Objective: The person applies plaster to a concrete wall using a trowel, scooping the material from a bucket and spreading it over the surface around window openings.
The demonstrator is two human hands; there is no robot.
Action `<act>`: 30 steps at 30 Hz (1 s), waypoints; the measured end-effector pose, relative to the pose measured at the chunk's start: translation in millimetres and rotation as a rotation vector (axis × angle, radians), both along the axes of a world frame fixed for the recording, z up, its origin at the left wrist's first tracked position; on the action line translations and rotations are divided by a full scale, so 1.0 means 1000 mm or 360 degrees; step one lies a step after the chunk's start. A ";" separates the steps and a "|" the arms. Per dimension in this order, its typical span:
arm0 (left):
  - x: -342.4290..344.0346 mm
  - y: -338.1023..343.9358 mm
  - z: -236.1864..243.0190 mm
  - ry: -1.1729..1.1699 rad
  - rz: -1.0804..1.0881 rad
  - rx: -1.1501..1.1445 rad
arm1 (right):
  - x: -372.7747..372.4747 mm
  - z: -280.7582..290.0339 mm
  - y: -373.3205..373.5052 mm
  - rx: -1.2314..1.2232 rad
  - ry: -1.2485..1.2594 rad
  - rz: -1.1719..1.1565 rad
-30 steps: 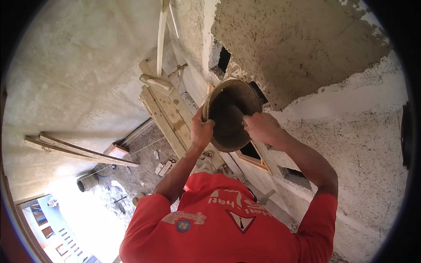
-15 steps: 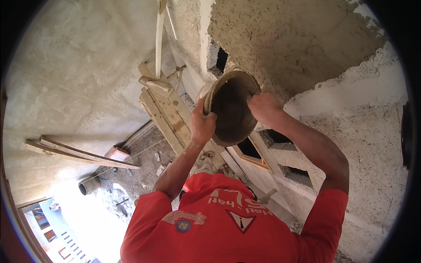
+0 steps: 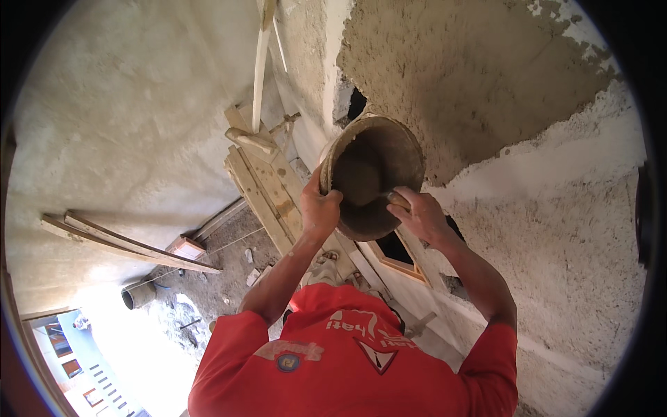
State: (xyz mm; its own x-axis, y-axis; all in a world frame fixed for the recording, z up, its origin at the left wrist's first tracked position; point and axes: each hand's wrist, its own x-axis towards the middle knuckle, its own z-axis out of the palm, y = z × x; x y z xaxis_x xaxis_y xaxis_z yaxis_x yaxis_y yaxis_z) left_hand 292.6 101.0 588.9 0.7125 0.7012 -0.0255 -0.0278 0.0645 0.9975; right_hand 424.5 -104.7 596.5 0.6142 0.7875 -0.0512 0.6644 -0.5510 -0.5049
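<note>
My left hand (image 3: 320, 210) is closed on the left rim of a mortar-caked bucket (image 3: 401, 149), thumb over the edge. The bucket is tilted, its mouth facing me. Wet grey mortar (image 3: 358, 174) lies inside it. At the lower right of the mouth, my right hand (image 3: 422, 216) is wrapped round the short handle of a trowel (image 3: 398, 200). The trowel's blade is hard to make out against the dark inside of the bucket. Just beyond the bucket rises a wall with a patch of damp plaster (image 3: 472, 90).
Planks (image 3: 267, 184) form a narrow platform below, with loose timber on it. An upright wooden pole (image 3: 261, 76) stands beyond. Openings, one a wood-framed window (image 3: 399, 257), break the right wall. Long boards (image 3: 132, 243) lean at the left, near a fallen bucket (image 3: 137, 295).
My right hand has come down and nearer along the bucket's right side, and the trowel handle now shows. The bucket has shifted slightly right; my left hand keeps its hold.
</note>
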 end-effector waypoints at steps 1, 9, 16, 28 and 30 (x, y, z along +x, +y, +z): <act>0.000 0.004 -0.003 -0.0005 0.0000 -0.0013 | 0.001 0.004 0.000 0.0045 -0.0051 -0.0025; 0.009 0.016 -0.004 -0.0074 0.0096 -0.0118 | 0.018 0.037 -0.003 -0.0091 -0.0107 0.0025; 0.001 0.039 0.010 -0.0294 0.0191 -0.0360 | 0.027 0.156 0.013 -0.0221 0.0077 -0.0006; -0.040 0.066 0.028 -0.0336 0.0353 -0.0334 | 0.027 0.355 0.034 0.0124 0.0128 0.0113; -0.042 0.067 0.025 -0.0365 0.0358 -0.0316 | 0.042 0.350 0.032 0.0236 0.0332 -0.0074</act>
